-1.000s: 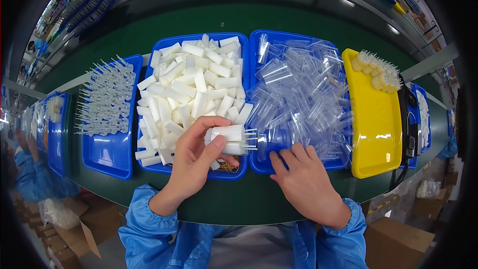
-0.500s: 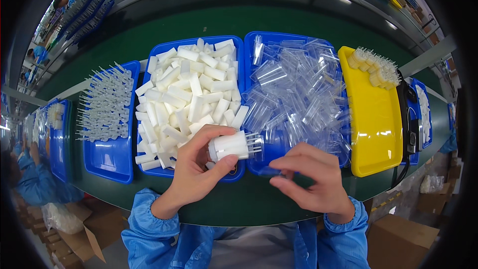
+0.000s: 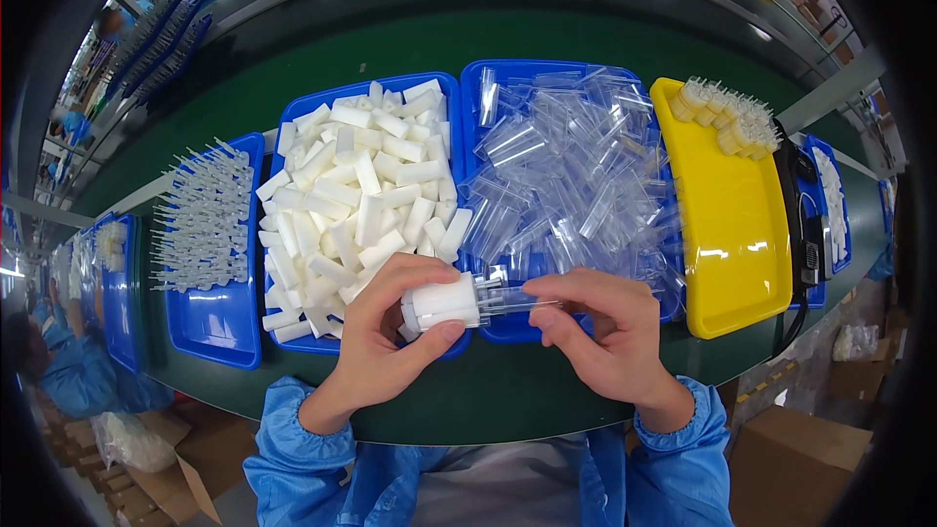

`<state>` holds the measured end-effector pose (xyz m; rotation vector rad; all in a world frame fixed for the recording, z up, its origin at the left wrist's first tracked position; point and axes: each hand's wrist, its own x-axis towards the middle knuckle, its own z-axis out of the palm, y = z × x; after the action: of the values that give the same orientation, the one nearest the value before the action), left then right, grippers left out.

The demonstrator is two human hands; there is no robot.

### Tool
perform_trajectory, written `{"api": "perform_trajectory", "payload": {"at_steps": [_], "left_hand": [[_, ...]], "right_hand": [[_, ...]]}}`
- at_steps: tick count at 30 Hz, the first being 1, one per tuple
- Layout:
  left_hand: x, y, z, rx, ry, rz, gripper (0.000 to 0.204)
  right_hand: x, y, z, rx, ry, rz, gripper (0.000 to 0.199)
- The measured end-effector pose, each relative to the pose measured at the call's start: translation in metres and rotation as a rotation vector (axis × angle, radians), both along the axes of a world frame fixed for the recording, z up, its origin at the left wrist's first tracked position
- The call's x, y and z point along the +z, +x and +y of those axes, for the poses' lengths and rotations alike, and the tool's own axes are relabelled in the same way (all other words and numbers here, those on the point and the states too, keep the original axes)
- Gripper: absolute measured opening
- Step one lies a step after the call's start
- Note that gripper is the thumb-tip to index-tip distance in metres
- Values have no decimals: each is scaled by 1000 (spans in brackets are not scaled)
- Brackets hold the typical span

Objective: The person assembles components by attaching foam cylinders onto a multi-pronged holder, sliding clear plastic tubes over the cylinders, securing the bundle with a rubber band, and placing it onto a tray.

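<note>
My left hand (image 3: 390, 327) is closed round a bundle of white cylinders (image 3: 444, 303) with a pale round base, lying sideways with its thin pins toward the right. Between thumb and fingertips, my right hand (image 3: 605, 327) pinches a clear plastic tube (image 3: 509, 301). The tube's left end meets the pin side of the bundle; whether it sits over a pin I cannot tell. Behind my left hand, a blue tray (image 3: 449, 98) is heaped with short white cylinders (image 3: 366, 171). Beyond my right hand, another blue tray (image 3: 639, 98) holds many clear tubes (image 3: 576, 171).
At left, a blue tray (image 3: 210, 332) carries rows of grey pronged parts (image 3: 205, 220). A yellow tray (image 3: 737, 273) at right has finished-looking white bundles (image 3: 727, 117) at its far end. Cardboard boxes (image 3: 795, 454) stand below the green table (image 3: 439, 410). Another person's blue sleeve (image 3: 83, 361) shows at far left.
My right hand has moved slightly left and up, bringing the clear tube against the pin end of the bundle. My left hand keeps its hold. The view has shifted slightly.
</note>
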<state>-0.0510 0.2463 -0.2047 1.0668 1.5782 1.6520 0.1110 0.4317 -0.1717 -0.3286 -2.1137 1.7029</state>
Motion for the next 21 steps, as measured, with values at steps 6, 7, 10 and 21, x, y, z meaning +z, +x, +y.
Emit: {"api": "perform_trajectory", "payload": {"at_steps": [6, 7, 10, 21], "left_hand": [[6, 3, 1, -5, 19, -7, 39], [6, 3, 1, -5, 19, -7, 39], [5, 4, 1, -3, 16, -73, 38], [3, 4, 0, 29, -2, -13, 38]], "right_hand": [[-4, -1, 1, 77, 53, 47, 21], [-5, -1, -1, 77, 53, 46, 21], [-10, -2, -6, -51, -65, 3, 23], [-8, -1, -7, 6, -83, 18, 24]]}}
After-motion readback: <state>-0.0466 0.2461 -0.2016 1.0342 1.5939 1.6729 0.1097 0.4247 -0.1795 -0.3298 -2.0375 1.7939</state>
